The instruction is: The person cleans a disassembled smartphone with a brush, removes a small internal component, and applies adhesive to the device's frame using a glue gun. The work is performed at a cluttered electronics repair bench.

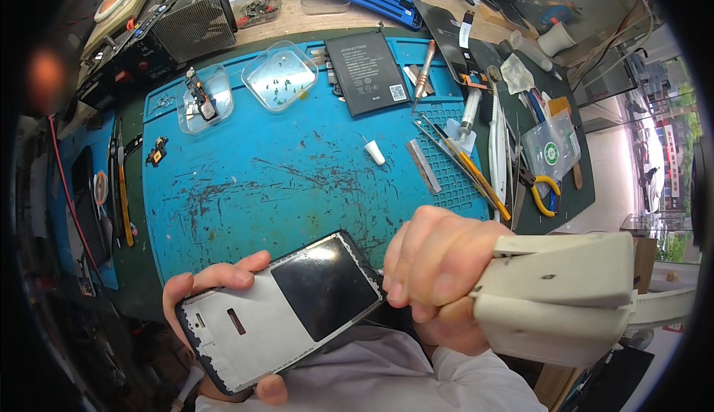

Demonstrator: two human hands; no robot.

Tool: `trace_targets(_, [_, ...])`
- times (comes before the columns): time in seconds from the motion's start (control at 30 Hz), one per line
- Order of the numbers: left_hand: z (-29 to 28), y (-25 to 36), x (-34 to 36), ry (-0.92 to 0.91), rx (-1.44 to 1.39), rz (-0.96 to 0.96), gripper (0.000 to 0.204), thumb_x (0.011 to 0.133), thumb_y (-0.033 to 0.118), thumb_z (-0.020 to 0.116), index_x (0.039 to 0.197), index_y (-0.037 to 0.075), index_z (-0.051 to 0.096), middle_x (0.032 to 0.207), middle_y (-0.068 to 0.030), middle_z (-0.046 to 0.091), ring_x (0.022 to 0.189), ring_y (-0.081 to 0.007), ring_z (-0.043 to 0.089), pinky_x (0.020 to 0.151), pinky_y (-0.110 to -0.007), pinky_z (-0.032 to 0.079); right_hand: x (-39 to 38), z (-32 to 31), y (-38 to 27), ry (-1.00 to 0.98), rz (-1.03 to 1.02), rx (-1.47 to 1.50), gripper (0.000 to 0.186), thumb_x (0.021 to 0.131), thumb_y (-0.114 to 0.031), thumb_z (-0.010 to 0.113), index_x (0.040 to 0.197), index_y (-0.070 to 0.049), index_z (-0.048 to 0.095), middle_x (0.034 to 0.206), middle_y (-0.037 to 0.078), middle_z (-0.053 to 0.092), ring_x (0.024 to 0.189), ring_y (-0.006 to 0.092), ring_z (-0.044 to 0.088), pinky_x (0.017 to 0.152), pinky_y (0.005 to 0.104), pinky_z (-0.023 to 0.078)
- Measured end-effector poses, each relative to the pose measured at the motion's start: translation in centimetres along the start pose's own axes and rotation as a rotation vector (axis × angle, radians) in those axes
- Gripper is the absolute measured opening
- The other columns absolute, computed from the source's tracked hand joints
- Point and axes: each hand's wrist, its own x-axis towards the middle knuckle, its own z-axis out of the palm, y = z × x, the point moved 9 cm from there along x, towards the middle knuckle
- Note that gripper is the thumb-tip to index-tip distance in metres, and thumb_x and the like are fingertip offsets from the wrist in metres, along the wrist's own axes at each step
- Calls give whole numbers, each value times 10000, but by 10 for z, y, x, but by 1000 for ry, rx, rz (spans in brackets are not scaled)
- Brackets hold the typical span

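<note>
My left hand (216, 282) holds a phone frame (260, 326) at its left end, fingers along the top edge and thumb at the bottom. The frame is tilted, with a black rim, a pale grey plate and a glossy dark rectangle. Against its right end, my right hand (439, 274) is closed. Whatever its fingers pinch is hidden, apart from a tiny pale tip by the frame's corner. A cream-coloured casing (554, 285) with a strap sits at my right wrist. Farther off, a small white cap (374, 152) lies on the blue mat (245, 196).
Behind lie a black phone battery (367, 72) and clear trays (280, 77) with small parts. To the right are a screwdriver (425, 71), tweezers (465, 163), a metal strip (423, 166), a syringe (469, 113) and yellow-handled pliers (547, 196). A dark phone (83, 181) lies left.
</note>
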Motion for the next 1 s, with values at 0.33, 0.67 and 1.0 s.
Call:
trace_targets(0.33, [8, 14, -2, -115, 64, 130, 1285, 691, 517, 871, 1555, 108, 12, 1265, -154, 434, 1260, -340, 482, 1080, -471, 395, -40, -14, -25, 196, -419, 15, 467, 932, -197, 683, 1333, -109, 459, 1076, 100, 623, 1002, 292, 600, 1021, 511, 450])
trace_targets(0.67, [9, 15, -16, -84, 217, 261, 1421, 630, 596, 883, 1559, 124, -83, 1263, -142, 432, 1186, -353, 498, 1056, -514, 386, -42, 8, -14, 118, -487, 7, 190, 921, -194, 714, 989, -56, 602, 887, 111, 686, 798, 253, 659, 743, 411, 553])
trace_targets(1.0, [15, 18, -9, -174, 230, 270, 1434, 600, 535, 923, 1559, 166, -78, 1243, -126, 433, 1169, -341, 508, 1037, -522, 410, -40, 10, -11, 106, -449, -47, 185, 916, -184, 719, 987, -58, 602, 883, 103, 685, 796, 248, 656, 751, 404, 554])
